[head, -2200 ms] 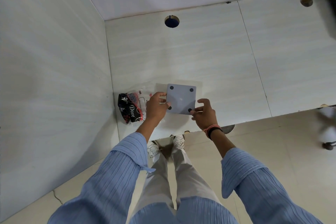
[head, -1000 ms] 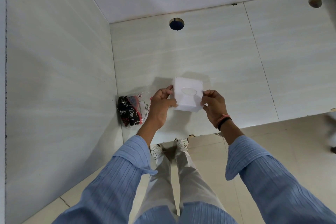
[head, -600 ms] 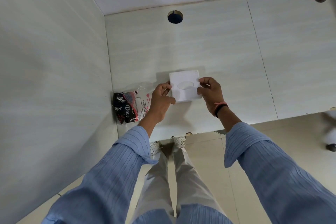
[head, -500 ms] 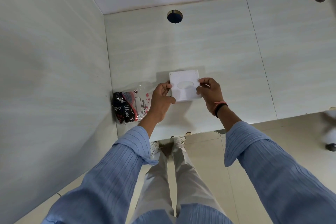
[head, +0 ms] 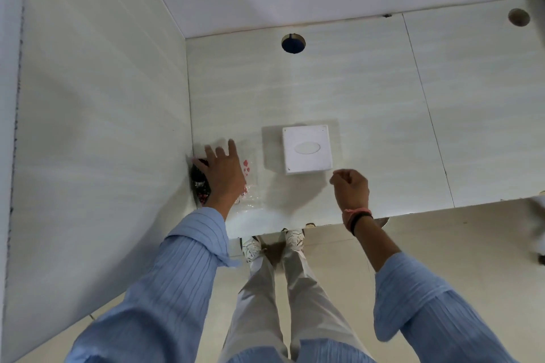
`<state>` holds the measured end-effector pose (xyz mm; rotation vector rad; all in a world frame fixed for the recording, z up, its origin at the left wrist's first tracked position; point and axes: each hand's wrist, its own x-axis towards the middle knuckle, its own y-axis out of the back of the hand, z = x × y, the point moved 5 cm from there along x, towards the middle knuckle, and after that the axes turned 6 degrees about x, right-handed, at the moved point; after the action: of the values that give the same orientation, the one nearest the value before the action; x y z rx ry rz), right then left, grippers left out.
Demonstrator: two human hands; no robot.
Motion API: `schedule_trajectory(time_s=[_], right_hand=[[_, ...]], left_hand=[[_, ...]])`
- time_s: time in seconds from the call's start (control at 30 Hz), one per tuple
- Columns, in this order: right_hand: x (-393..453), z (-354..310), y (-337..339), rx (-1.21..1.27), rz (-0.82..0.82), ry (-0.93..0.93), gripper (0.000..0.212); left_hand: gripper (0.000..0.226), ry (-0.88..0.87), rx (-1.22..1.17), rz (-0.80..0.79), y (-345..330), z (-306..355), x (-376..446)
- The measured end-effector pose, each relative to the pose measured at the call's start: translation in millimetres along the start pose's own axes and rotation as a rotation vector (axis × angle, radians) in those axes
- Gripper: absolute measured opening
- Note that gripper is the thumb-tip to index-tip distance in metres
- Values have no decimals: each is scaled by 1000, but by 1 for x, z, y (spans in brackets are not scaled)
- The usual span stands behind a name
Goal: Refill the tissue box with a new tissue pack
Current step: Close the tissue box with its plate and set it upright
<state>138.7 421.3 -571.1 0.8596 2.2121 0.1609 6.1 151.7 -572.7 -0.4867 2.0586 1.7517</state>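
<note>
A white square tissue box (head: 306, 149) with an oval slot on top sits flat on the pale counter (head: 368, 103), free of both hands. To its left, by the side wall, lies the tissue pack (head: 247, 174) in clear plastic with a black and red end, mostly covered by my left hand (head: 224, 171). That hand hovers over or rests on the pack with fingers spread; a grip is not visible. My right hand (head: 351, 187) is just below the box's near right corner, fingers curled in, holding nothing.
The counter meets a wall on the left and at the back. A round hole with a dark blue inside (head: 293, 43) is at the back centre, another hole (head: 518, 17) at the far right. The counter's front edge (head: 427, 211) runs above my feet.
Both hands have let go of the tissue box, which now rests on the counter. My left hand moved left onto the tissue pack; my right hand drew back toward me.
</note>
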Motion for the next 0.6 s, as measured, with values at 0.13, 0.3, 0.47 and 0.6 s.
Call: schedule_trajectory(time_s=[0.13, 0.3, 0.47, 0.6], right_hand=[[-27, 13, -14, -26, -154, -4, 12], [-61, 18, -44, 68, -476, -238, 25], [-96, 19, -79, 409, -851, -633, 62], [-98, 16, -87, 425, -796, -606, 51]], left_hand=[[27, -1, -16, 153, 18, -18, -13], [33, 73, -432, 134, 54, -32, -53], [31, 51, -1013, -268, 28, -27, -99], [22, -35, -1068, -327, 0, -17, -131]])
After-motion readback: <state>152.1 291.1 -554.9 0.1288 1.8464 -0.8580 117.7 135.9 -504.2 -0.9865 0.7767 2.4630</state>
